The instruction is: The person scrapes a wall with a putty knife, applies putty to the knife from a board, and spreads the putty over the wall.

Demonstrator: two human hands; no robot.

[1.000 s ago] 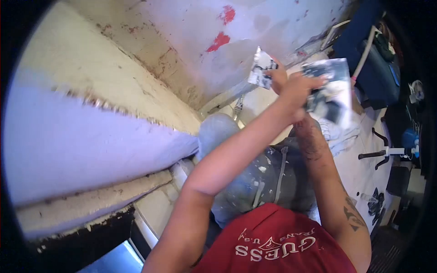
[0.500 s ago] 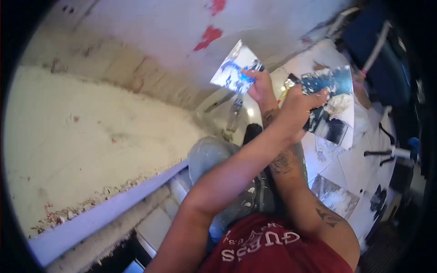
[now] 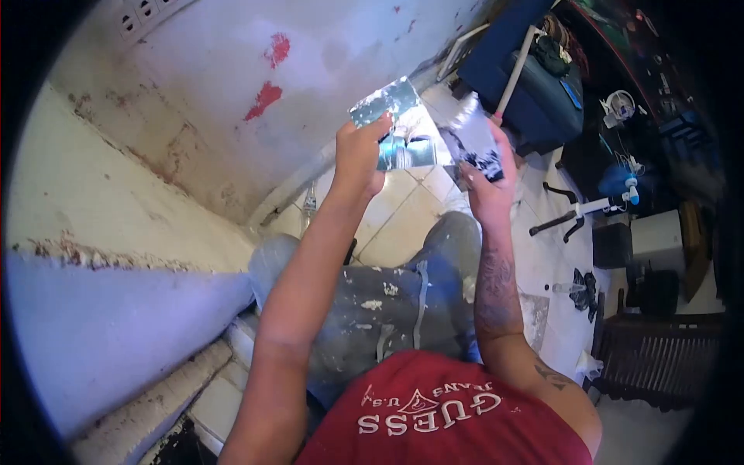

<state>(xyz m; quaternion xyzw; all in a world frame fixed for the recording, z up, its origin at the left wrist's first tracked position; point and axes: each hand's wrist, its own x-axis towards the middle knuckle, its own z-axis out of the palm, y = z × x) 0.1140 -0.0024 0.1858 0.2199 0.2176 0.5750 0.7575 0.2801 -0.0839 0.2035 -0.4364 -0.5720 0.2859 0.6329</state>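
My left hand (image 3: 360, 155) grips a flat, shiny metal plate (image 3: 411, 136) by its left edge, with the thumb on its face. White smears spot the mirror-like surface. My right hand (image 3: 494, 182) is closed on a second thin plate (image 3: 471, 128), silvery and blurred by motion, with dark and white patches near the thumb. The two plates are side by side in front of the wall, their edges close together in this view. Both forearms are stretched forward above my knees. My grey trousers (image 3: 380, 306) carry white splashes.
Ahead stands a stained wall (image 3: 325, 70) with red patches. At left is a pale ledge (image 3: 116, 178) with crumbling edges. A clear bottle (image 3: 310, 203) stands on the tiled floor (image 3: 399, 221). Rightward are a blue chair (image 3: 535, 101), a white stand with dark legs (image 3: 577, 211) and a slatted wooden piece (image 3: 659, 353).
My forearms have uncrossed: the left hand with its plate moved left, the right hand with its plate moved right. The view has swung right.
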